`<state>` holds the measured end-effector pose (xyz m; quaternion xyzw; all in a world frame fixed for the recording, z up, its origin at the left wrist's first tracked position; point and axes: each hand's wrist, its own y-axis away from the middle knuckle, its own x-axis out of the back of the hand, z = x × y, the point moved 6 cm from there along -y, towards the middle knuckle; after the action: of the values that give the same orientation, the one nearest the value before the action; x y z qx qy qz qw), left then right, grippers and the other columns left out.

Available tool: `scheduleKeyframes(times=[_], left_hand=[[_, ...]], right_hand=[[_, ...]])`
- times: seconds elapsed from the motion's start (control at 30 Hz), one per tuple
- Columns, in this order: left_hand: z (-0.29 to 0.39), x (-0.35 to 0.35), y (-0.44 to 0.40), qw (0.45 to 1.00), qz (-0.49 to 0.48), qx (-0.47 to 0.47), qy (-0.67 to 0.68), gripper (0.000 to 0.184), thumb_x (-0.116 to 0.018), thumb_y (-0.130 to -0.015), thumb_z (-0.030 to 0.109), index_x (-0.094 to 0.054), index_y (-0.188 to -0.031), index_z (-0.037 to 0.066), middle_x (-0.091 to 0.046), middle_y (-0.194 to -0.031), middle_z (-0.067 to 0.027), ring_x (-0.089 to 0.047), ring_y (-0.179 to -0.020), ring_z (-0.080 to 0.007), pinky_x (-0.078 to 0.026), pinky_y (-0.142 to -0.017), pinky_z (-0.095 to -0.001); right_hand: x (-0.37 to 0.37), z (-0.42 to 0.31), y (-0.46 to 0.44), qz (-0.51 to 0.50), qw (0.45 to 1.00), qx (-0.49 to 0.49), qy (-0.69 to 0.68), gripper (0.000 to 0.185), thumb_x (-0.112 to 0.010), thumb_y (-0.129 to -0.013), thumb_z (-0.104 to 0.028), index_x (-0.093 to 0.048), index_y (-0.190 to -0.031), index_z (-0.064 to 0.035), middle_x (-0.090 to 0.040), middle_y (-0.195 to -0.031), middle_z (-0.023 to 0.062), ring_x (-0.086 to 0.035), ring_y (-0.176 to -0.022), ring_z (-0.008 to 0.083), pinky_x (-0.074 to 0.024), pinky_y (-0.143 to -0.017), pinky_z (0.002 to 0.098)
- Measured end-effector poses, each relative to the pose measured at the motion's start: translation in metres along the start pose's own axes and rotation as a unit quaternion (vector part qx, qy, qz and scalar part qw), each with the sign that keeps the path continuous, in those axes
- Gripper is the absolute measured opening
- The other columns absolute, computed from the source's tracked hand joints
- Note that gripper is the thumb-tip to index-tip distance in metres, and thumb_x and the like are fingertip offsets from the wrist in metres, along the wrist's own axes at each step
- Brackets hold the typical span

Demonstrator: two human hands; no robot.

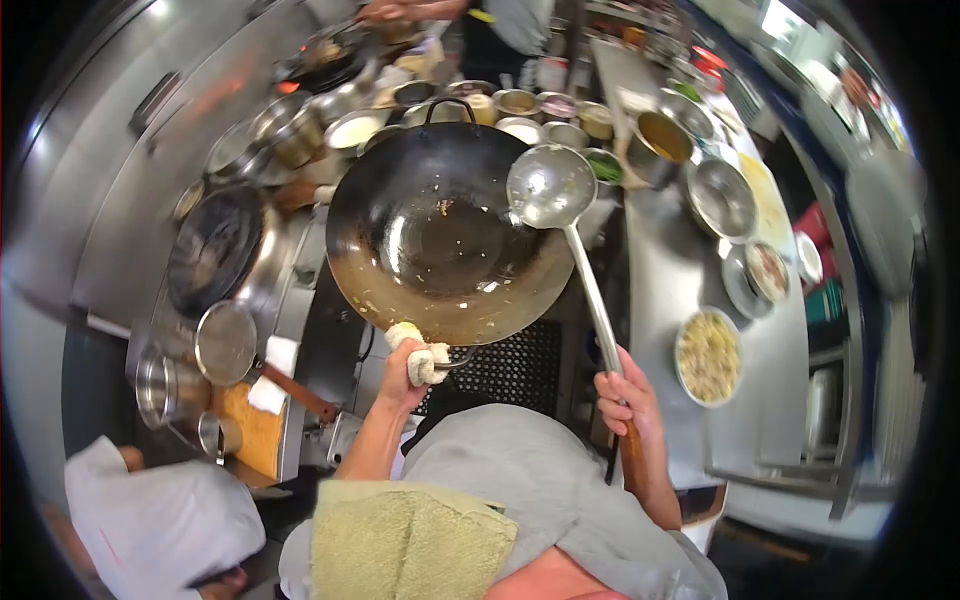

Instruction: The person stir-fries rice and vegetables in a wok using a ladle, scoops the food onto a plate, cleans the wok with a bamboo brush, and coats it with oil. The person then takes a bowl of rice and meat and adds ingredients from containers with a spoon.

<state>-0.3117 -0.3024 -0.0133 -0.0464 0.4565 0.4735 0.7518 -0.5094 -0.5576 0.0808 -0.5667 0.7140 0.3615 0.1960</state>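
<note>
A large dark wok (450, 230) hangs in the middle of the view, tipped so its inside faces me, with a few food bits on its oily surface. My left hand (402, 372) is closed around its near handle through a folded white cloth (425, 364). In my right hand (630, 393) is a long-handled metal ladle (550, 186), gripped by the wooden end of its handle. The ladle's bowl overlaps the wok's right rim in the view; whether the two touch I cannot tell.
On the right counter stand a white bowl of pale yellow food (708, 357), metal bowls (721, 198) and a pot of brown liquid (662, 136). Several containers line the far side. A strainer (226, 342) lies left. One person's white sleeve (165, 515) shows lower left; another person works at the far end.
</note>
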Motion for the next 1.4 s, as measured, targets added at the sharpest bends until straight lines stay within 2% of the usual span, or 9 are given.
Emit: scheduleKeyframes(times=[0.17, 0.4, 0.53, 0.8, 1.07, 1.13, 1.2, 1.23, 1.4], left_hand=[[0.063, 0.068, -0.017, 0.994, 0.087, -0.059, 0.039, 0.013, -0.053, -0.08, 0.017, -0.055, -0.082, 0.004, -0.06, -0.076, -0.0091, -0.063, -0.075, -0.0218, -0.053, -0.068, -0.035], [0.179, 0.144, -0.025, 0.966, 0.159, -0.189, 0.08, 0.014, -0.049, -0.084, 0.014, -0.053, -0.072, 0.009, -0.055, -0.066, -0.0018, -0.055, -0.057, -0.0118, -0.045, -0.051, -0.0279], [0.239, 0.182, -0.04, 0.954, 0.134, -0.251, 0.099, 0.01, -0.048, -0.085, 0.017, -0.053, -0.084, 0.008, -0.061, -0.084, -0.0124, -0.062, -0.076, -0.0245, -0.052, -0.064, -0.037], [0.337, 0.227, -0.087, 0.91, 0.242, -0.316, 0.118, 0.019, -0.05, -0.088, 0.027, -0.054, -0.092, 0.008, -0.063, -0.088, -0.0129, -0.063, -0.073, -0.0289, -0.051, -0.055, -0.0344], [0.398, 0.268, -0.124, 0.872, 0.225, -0.362, 0.242, 0.025, -0.05, -0.089, 0.031, -0.054, -0.094, 0.007, -0.06, -0.089, -0.0142, -0.062, -0.077, -0.0324, -0.05, -0.049, -0.0328], [0.4, 0.286, -0.129, 0.861, 0.271, -0.369, 0.221, 0.031, -0.047, -0.09, 0.038, -0.053, -0.098, 0.008, -0.06, -0.089, -0.0127, -0.062, -0.076, -0.0327, -0.05, -0.049, -0.0324], [0.389, 0.298, -0.13, 0.838, 0.319, -0.387, 0.217, 0.031, -0.046, -0.091, 0.042, -0.054, -0.098, 0.012, -0.06, -0.09, -0.0101, -0.062, -0.078, -0.0319, -0.048, -0.05, -0.0335], [0.384, 0.297, -0.131, 0.825, 0.32, -0.397, 0.242, 0.033, -0.044, -0.091, 0.046, -0.055, -0.098, 0.016, -0.059, -0.091, -0.0072, -0.06, -0.079, -0.03, -0.047, -0.052, -0.034], [0.337, 0.253, -0.102, 0.745, 0.322, -0.522, 0.263, 0.033, -0.04, -0.092, 0.047, -0.055, -0.097, 0.018, -0.061, -0.091, -0.0021, -0.06, -0.081, -0.0221, -0.048, -0.059, -0.0359]], right_hand=[[-0.054, 0.011, -0.082, -0.105, 0.979, -0.073, -0.158, 0.049, -0.043, -0.096, -0.011, -0.023, -0.141, -0.0111, -0.031, -0.068, -0.0015, -0.03, -0.042, 0.0012, -0.0326, -0.03, 0.0176], [-0.131, 0.033, -0.186, -0.234, 0.89, -0.179, -0.348, 0.058, -0.037, -0.097, -0.011, -0.005, -0.146, -0.0094, -0.033, -0.074, 0.0028, -0.035, -0.047, 0.0042, -0.0385, -0.035, 0.0198], [-0.163, 0.029, -0.23, -0.217, 0.897, -0.213, -0.322, 0.058, -0.038, -0.096, -0.005, -0.009, -0.146, -0.0113, -0.033, -0.073, 0.0027, -0.035, -0.045, 0.0048, -0.0337, -0.035, 0.0208], [-0.212, 0.027, -0.359, -0.272, 0.896, -0.282, -0.207, 0.06, -0.041, -0.094, -0.002, -0.011, -0.145, -0.0094, -0.034, -0.071, 0.0031, -0.033, -0.043, 0.0046, -0.0335, -0.033, 0.0206], [-0.309, 0.023, -0.486, -0.362, 0.874, -0.323, -0.02, 0.062, -0.05, -0.086, -0.001, -0.022, -0.142, -0.0088, -0.033, -0.065, 0.0, -0.029, -0.036, 0.0023, -0.0295, -0.027, 0.0161], [-0.339, 0.028, -0.51, -0.384, 0.852, -0.346, -0.08, 0.062, -0.052, -0.085, -0.002, -0.025, -0.14, -0.0091, -0.036, -0.066, 0.001, -0.032, -0.038, 0.0043, -0.0311, -0.028, 0.0175], [-0.358, 0.043, -0.518, -0.415, 0.869, -0.26, 0.07, 0.061, -0.055, -0.085, -0.004, -0.027, -0.139, -0.0101, -0.04, -0.067, 0.0023, -0.035, -0.04, 0.0064, -0.0333, -0.029, 0.0198], [-0.355, 0.057, -0.517, -0.472, 0.822, -0.3, 0.108, 0.059, -0.056, -0.087, -0.007, -0.029, -0.139, -0.0109, -0.042, -0.067, 0.0024, -0.036, -0.04, 0.0071, -0.0336, -0.03, 0.0215], [-0.362, 0.105, -0.53, -0.43, 0.811, -0.377, 0.127, 0.052, -0.057, -0.089, -0.011, -0.034, -0.135, -0.0093, -0.034, -0.063, -0.0037, -0.03, -0.037, 0.0025, -0.0277, -0.028, 0.0176]])
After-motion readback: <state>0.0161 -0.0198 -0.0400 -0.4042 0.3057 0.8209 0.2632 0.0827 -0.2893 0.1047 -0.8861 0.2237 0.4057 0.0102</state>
